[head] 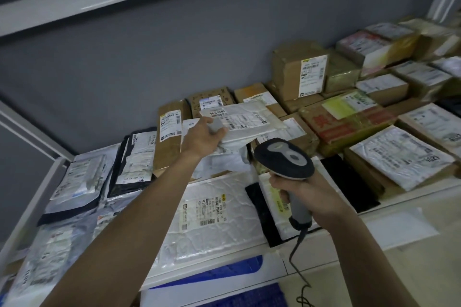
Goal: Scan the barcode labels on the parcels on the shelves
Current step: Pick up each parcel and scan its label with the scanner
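The left hand (202, 136) grasps a white parcel (245, 119) at its near left corner and lifts it off the pile, tilted so its label (230, 117) faces the person. This is probably done so the barcode can be read. The right hand (309, 194) is clenched around the handle of the scanner (284, 159), whose head points toward the far side, at the raised parcel. Its cable (296, 257) hangs down near the shelf (274, 247) edge. Many other parcels lie flat on the shelf with labels up, boxes (299, 72) on the far right.
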